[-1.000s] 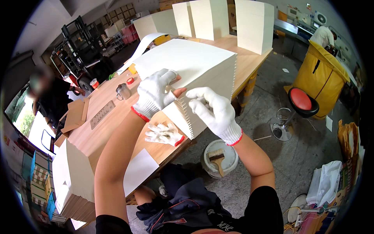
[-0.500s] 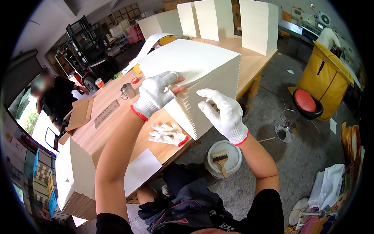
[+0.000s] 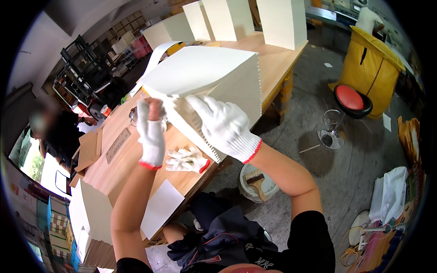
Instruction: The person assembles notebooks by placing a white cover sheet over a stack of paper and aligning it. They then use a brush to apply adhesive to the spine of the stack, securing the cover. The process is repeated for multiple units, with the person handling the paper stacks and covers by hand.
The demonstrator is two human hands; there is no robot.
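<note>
Both my hands wear white knit gloves with red cuffs. My left hand is raised over the table beside the near-left corner of a tall stack of white sheets. Its fingers point up, partly blurred, with bare skin showing at the tips; I see nothing held in it. My right hand reaches across the near end of the stack, palm down. The fingers are stretched toward the left hand and hide part of the jagged sheet edges. A spare pair of white gloves lies on the table below the stack.
A loose white sheet lies at the table's near edge. A metal ruler and an opened cardboard box are farther left. A bucket with a brush stands on the floor, and a red-seated stool is to the right. A person sits at left.
My left hand has moved left, off the stack's corner, and turned fingers up. My right hand has moved left and stretched its fingers over the stack's near end. The whole view has shifted slightly.
</note>
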